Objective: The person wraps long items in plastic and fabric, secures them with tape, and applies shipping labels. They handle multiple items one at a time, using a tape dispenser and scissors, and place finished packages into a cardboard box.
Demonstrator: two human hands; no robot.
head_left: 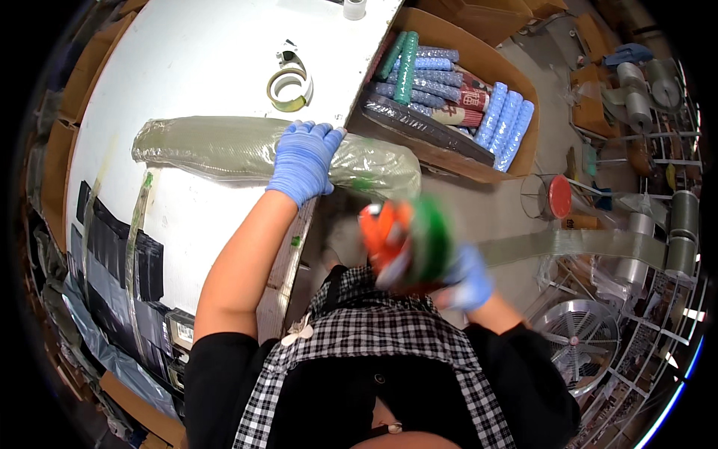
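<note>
A long bundle (217, 146) wrapped in shiny, greenish clear film lies across the white table, its right end reaching past the table's edge. My left hand (303, 161), in a blue glove, is closed over the top of this bundle and holds it near that edge. Just below the overhanging end, my right hand (471, 280) grips an orange tape dispenser (385, 232) loaded with a green roll of tape (431, 238). Motion blurs the dispenser and my right fingers. A small green mark shows on the bundle's film near its right end.
Two tape rolls (290, 86) lie on the white table (202, 60). Dark plastic packages (123, 254) sit at its left. A cardboard box (523, 165) of blue and green wrapped rolls stands beyond the edge. A metal fan (574, 340) and rack with film rolls (680, 232) are at right.
</note>
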